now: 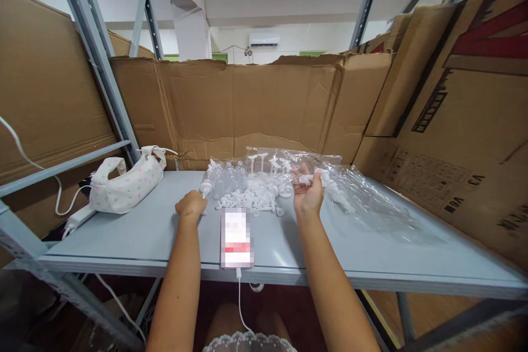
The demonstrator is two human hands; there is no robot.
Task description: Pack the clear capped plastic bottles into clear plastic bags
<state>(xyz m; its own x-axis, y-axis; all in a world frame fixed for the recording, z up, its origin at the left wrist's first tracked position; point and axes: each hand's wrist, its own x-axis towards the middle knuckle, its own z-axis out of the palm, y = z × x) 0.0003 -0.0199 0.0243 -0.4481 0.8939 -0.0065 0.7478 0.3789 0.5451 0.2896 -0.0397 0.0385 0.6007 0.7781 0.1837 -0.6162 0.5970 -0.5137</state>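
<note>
Between left hand [191, 205] and right hand [307, 198], each around white parts [205, 187], small white pieces [252, 196].

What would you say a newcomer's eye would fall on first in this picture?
Probably the phone, bright-screened, near the front edge of the grey table. Just behind it lies a heap of small white parts, with clear bottles at its back left. Brown cardboard panels rise behind and on both sides.

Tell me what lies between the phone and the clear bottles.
In the head view, part of the pile of small white plastic pieces lies between the phone and the clear bottles.
</note>
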